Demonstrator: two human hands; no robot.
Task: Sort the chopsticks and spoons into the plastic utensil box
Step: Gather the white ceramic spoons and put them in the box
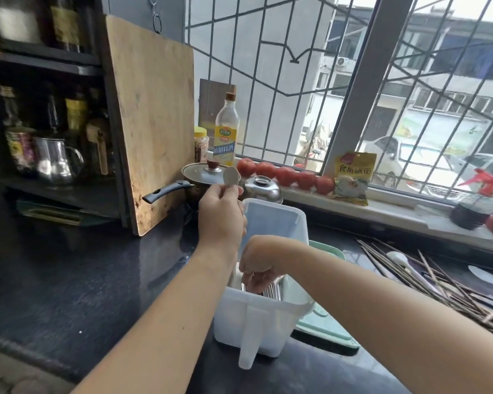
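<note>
Left hand (221,214) pinches a pale rounded spoon (231,175); right hand (258,265) grips utensils inside the translucent plastic box (268,317).

The dark counter (69,280) bears the white utensil box (256,322) mid-counter; chopsticks (439,285) heaped at its right edge; a pot (202,177) at the back.

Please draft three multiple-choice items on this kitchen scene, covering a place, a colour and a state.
1. Where do the loose chopsticks lie?
A. On the counter right of the utensil box
B. On the windowsill
C. On the shelf

2. What colour are the tomatoes on the sill?
A. Green
B. Red
C. Yellow

3. What is the left hand doing?
A. Resting flat
B. Gripping the pan handle
C. Holding a spoon up

Answers: 1 A, they spread over the dark counter; 2 B, a red row; 3 C, its bowl shows above the fingers.
</note>
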